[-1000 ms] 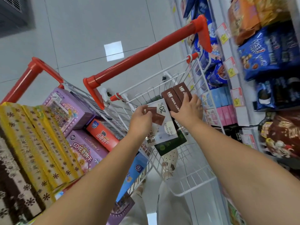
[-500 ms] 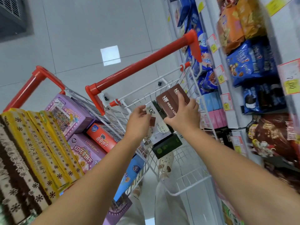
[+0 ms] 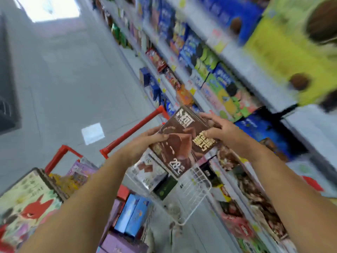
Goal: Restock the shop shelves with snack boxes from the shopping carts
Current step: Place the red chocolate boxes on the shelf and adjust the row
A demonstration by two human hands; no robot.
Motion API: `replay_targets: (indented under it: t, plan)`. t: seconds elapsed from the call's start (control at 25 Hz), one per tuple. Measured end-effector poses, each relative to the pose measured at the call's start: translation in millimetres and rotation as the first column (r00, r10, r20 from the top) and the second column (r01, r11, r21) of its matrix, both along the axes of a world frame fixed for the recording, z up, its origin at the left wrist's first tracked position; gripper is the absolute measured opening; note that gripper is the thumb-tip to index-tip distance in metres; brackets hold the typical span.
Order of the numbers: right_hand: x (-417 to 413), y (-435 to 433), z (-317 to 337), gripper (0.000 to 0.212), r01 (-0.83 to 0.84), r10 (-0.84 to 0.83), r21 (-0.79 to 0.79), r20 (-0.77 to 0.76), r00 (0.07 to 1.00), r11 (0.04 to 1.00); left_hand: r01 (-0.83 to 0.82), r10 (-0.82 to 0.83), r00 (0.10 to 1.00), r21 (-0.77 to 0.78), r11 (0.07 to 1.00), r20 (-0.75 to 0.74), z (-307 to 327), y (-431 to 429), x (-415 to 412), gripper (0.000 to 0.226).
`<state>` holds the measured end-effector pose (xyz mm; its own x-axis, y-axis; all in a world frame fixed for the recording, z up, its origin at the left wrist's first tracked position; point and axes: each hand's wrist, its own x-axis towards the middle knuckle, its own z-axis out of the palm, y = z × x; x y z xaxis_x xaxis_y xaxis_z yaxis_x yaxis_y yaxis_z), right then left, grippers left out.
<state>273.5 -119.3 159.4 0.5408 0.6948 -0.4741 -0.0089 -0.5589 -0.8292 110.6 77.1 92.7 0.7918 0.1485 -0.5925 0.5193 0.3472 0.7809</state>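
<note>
A stack of brown chocolate snack boxes (image 3: 179, 141) is lifted above the white wire cart (image 3: 193, 196), with both hands on it. My left hand (image 3: 145, 141) grips its left edge, thumb on the front face. My right hand (image 3: 218, 127) curls round its right side and top. A white box with a chocolate picture (image 3: 148, 169) and a dark green box (image 3: 165, 187) lie in the cart below. The snack shelves (image 3: 235, 57) stand to the right, blurred by motion.
The cart's red handle (image 3: 135, 130) runs just left of the boxes. A second red-handled cart (image 3: 60, 157) at lower left holds purple, blue and patterned boxes (image 3: 133, 216). Grey tiled aisle floor (image 3: 63, 79) stretches ahead on the left.
The brown boxes have risen out of the cart toward the shelves, and my left hand has left the white box for them. The view has swung up and right.
</note>
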Motion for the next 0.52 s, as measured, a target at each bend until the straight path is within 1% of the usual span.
replay_targets:
  t: [0.04, 0.08, 0.16, 0.2, 0.24, 0.28, 0.32, 0.4, 0.44, 0.48, 0.52]
  plan:
    - [-6, -13, 25, 0.053, 0.013, -0.012, 0.022, -0.021, 1.000, 1.000, 0.077, -0.076, 0.996, -0.019, 0.997, 0.055, 27, -3, 4, 0.074]
    - [-12, -28, 48, 0.050, 0.042, -0.041, 0.047, -0.033, 0.999, 0.998, 0.168, -0.163, 0.980, -0.039, 0.985, 0.112, 56, -8, 6, 0.072]
    - [-26, -61, 87, 0.052, 0.148, -0.142, 0.113, -0.064, 0.988, 0.983, 0.346, -0.327, 0.922, -0.065, 0.936, 0.206, 109, -26, 6, 0.075]
    - [-32, -77, 106, 0.050, 0.205, -0.193, 0.160, -0.085, 0.977, 0.966, 0.420, -0.397, 0.886, -0.051, 0.906, 0.239, 132, -37, 6, 0.072]
    - [-41, -91, 125, 0.040, 0.265, -0.249, 0.200, -0.101, 0.963, 0.943, 0.466, -0.445, 0.856, -0.020, 0.885, 0.262, 151, -50, 7, 0.065]
    - [-51, -106, 144, 0.023, 0.333, -0.319, 0.226, -0.096, 0.943, 0.916, 0.473, -0.457, 0.848, 0.005, 0.881, 0.269, 170, -66, 7, 0.056]
    - [-62, -121, 162, 0.010, 0.400, -0.391, 0.257, -0.087, 0.916, 0.880, 0.446, -0.434, 0.860, 0.016, 0.895, 0.268, 186, -82, 6, 0.050]
    - [-81, -157, 191, 0.025, 0.522, -0.541, 0.326, -0.038, 0.840, 0.789, 0.378, -0.369, 0.880, 0.031, 0.925, 0.299, 216, -118, 2, 0.049]
    - [-90, -173, 202, 0.038, 0.561, -0.600, 0.356, 0.000, 0.800, 0.748, 0.358, -0.349, 0.881, 0.034, 0.933, 0.320, 227, -136, 1, 0.051]
    - [-101, -189, 213, 0.056, 0.586, -0.646, 0.379, 0.042, 0.763, 0.716, 0.354, -0.345, 0.874, 0.037, 0.934, 0.343, 238, -154, -1, 0.049]
    - [-113, -204, 221, 0.071, 0.598, -0.673, 0.397, 0.071, 0.737, 0.696, 0.352, -0.341, 0.866, 0.038, 0.935, 0.365, 247, -174, -5, 0.042]
